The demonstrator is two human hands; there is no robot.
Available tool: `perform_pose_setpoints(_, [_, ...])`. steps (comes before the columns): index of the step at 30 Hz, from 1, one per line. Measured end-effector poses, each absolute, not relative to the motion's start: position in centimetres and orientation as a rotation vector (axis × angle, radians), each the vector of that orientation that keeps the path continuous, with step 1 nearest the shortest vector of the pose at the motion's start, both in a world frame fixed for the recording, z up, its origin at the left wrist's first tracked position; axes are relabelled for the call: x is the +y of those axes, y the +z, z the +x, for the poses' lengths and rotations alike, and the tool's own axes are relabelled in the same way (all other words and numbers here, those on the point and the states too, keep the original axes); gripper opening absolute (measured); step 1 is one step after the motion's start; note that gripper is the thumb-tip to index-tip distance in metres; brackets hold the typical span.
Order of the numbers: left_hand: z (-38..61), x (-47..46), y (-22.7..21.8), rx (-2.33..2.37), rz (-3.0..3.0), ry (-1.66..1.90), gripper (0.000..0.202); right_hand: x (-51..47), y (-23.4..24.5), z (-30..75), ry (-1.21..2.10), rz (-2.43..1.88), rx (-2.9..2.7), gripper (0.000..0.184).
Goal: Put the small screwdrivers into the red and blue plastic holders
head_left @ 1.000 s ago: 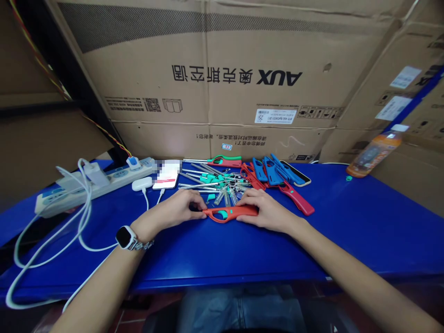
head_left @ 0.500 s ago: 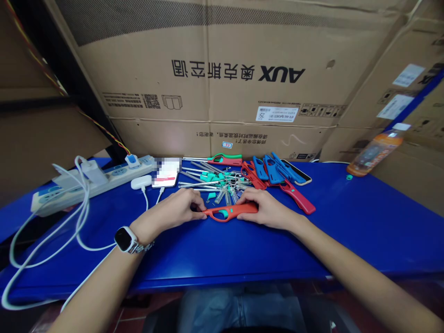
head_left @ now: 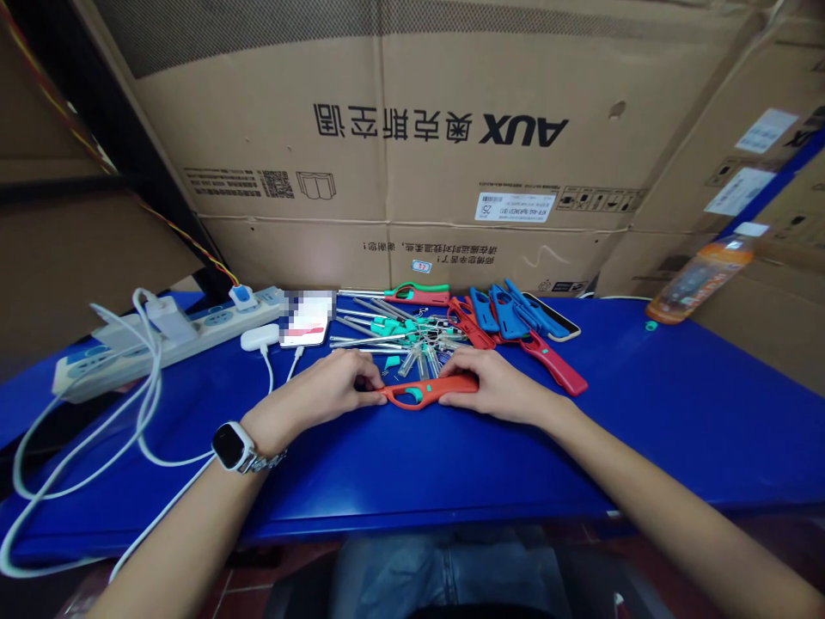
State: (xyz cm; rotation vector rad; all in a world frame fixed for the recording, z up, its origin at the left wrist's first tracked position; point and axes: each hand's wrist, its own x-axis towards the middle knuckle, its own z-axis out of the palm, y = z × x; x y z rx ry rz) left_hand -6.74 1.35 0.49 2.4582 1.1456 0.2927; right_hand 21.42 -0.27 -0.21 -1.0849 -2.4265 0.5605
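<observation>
Between my two hands lies an orange-red lighter handle (head_left: 425, 393) with a teal trigger, level just above or on the blue table. My left hand (head_left: 341, 383) pinches its narrow left end between thumb and fingers. Around the thick right end, my right hand (head_left: 486, 384) is closed. Behind it is a loose pile of metal lighter tubes (head_left: 370, 344) with teal parts and clear fuel tanks (head_left: 422, 363). To the right of the pile are blue handle shells (head_left: 509, 314) and a dark red handle (head_left: 554, 363). A red and green lighter (head_left: 418, 293) with a metal tube lies at the back.
On the left, a white power strip (head_left: 193, 331) carries plugs and looping white cables (head_left: 155, 404). A phone (head_left: 306, 322) lies by it, another phone (head_left: 554, 318) behind the blue shells. An orange drink bottle (head_left: 705, 275) leans at right. A large cardboard box (head_left: 387, 180) walls the back.
The camera view has shifted slightly. Both hands keep the same hold on the orange-red lighter handle, which has barely moved.
</observation>
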Motion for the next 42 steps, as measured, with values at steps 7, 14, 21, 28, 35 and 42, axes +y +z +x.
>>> perform_pose_setpoints(7, [-6.3,0.9,0.9,1.196,2.388,0.248,0.02,-0.3,-0.1,21.7,0.526,-1.066,-2.467,0.023])
perform_pose_setpoints(14, [-6.3,1.0,1.1,1.117,2.436,0.294,0.025,-0.4,-0.2,21.9,0.554,-1.081,-2.452,0.022])
perform_pose_setpoints(21, [-6.3,1.2,0.4,1.143,2.384,0.279,0.021,-0.6,0.2,21.6,0.617,-1.184,-2.433,0.019])
perform_pose_setpoints(28, [-6.2,1.0,0.2,1.131,2.294,0.327,0.02,-1.5,0.2,21.3,0.657,-1.249,-2.395,0.025])
perform_pose_setpoints(35, [-6.1,0.5,1.2,1.053,2.222,0.473,0.018,-2.5,-0.4,20.8,0.537,-1.176,-2.405,0.02])
perform_pose_setpoints(42, [-6.1,0.3,2.0,0.997,2.378,0.547,0.014,-2.2,-0.3,20.9,0.368,-1.171,-2.486,0.022])
